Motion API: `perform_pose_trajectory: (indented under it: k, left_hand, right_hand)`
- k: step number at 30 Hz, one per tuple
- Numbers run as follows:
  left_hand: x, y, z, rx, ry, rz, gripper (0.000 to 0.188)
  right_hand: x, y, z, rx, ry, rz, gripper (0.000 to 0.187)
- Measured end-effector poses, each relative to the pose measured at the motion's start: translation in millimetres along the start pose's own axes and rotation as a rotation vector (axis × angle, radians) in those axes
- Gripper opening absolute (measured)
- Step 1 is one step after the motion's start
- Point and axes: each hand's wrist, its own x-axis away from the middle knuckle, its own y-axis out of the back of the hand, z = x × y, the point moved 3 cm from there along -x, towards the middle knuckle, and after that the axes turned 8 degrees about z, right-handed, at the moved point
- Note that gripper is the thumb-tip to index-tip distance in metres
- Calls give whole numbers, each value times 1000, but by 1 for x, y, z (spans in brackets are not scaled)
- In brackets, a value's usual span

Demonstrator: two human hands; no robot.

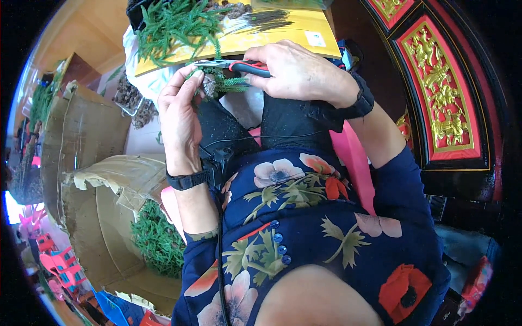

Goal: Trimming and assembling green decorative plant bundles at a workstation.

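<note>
My left hand (pixel 182 95) pinches a small green sprig with a pine cone (pixel 210 85) on it, just off the near edge of the yellow table. In my right hand (pixel 296 70) is a pair of pliers (pixel 251 67) with red and dark blue handles. The pliers' jaws reach left to my left fingertips, at the top of the sprig; what exactly they grip is too small to tell. A pile of green artificial pine sprigs (pixel 176 30) lies on the table beyond my left hand. Thin dark wires (pixel 266 20) are spread beside it.
The yellow table (pixel 244 41) also bears some pine cones (pixel 234 10) at its far side. An open cardboard box (pixel 100 228) with green sprigs (pixel 157 239) inside stands at my left. Behind it is a tray of pine cones (pixel 130 98). A carved red and gold panel (pixel 443 89) rises at the right.
</note>
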Motion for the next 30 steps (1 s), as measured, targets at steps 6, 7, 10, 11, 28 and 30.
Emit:
perform_pose_trajectory:
  k: [6,7,10,11,28,30]
  left_hand:
    - [1,1,-3,5,24,2,19]
    - [1,1,-3,-9,16,18,19]
    - [1,2,-4,17,22,32,20]
    - [1,2,-4,28,26,41,20]
    - [3,0,-8,80,100,342,21]
    - [1,3,-3,133,94,372,22]
  right_hand:
    - [-7,2,-15,-14,178,-50,39]
    - [-7,3,-16,-17,216,-64,41]
    - [-4,8,-16,-44,211,23,43]
    - [-4,8,-16,-58,207,65,44]
    - [-9,6,-17,-19,402,-7,41]
    - [-9,5,-17,-29,432,-26,40]
